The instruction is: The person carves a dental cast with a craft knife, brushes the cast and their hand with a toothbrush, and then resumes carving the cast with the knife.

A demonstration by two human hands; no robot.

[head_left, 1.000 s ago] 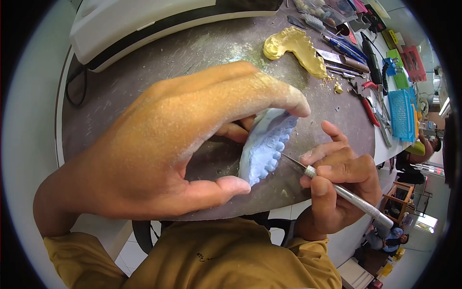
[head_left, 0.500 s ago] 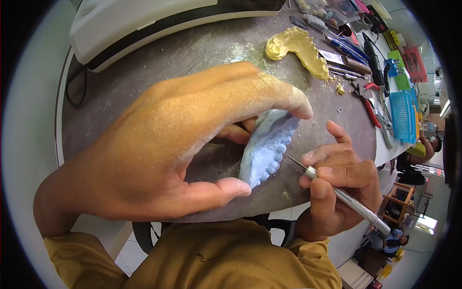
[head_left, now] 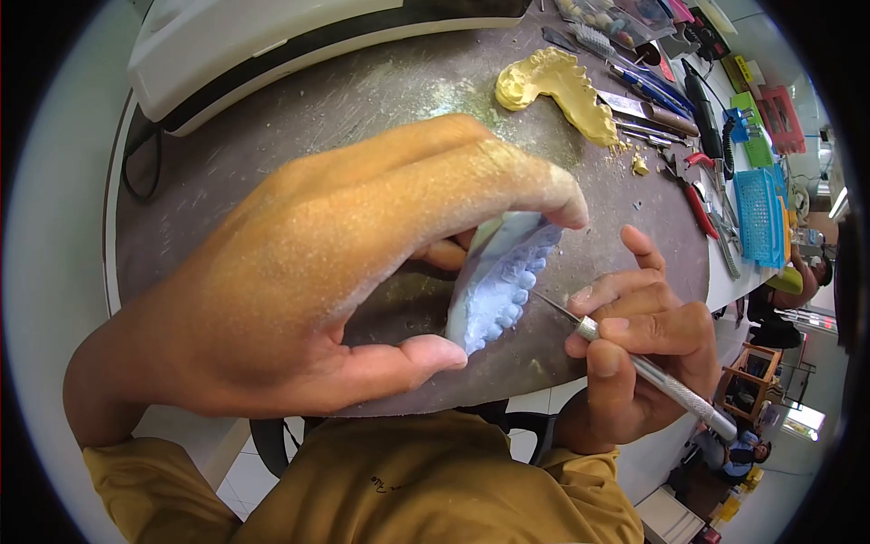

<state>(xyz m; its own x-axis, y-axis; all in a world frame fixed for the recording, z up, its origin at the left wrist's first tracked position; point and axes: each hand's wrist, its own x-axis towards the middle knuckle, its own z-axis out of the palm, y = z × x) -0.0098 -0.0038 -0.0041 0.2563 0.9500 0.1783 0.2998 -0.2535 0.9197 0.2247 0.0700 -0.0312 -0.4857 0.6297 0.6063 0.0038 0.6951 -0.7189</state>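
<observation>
My left hand (head_left: 362, 245) grips a pale blue dental cast (head_left: 494, 295) between thumb and fingers, its row of teeth turned toward the right. White dust coats the skin of that hand. Pinched in my right hand (head_left: 643, 340) is a metal dental probe (head_left: 675, 385) with a knurled handle and a thin pointed tip. The tip reaches right up to the teeth of the cast. Beyond my left hand, a yellow dental cast (head_left: 566, 95) lies on the worktop with crumbs around it.
A white machine (head_left: 299, 45) stands at the back left of the grey worktop (head_left: 272, 118). Red-handled pliers (head_left: 700, 210), several hand tools and a blue basket (head_left: 758, 218) line the right side. Other people (head_left: 739, 453) are in the room farther right.
The blue cast has tilted slightly in my left hand, so its teeth face a little more downward. My right hand with the probe has hardly moved.
</observation>
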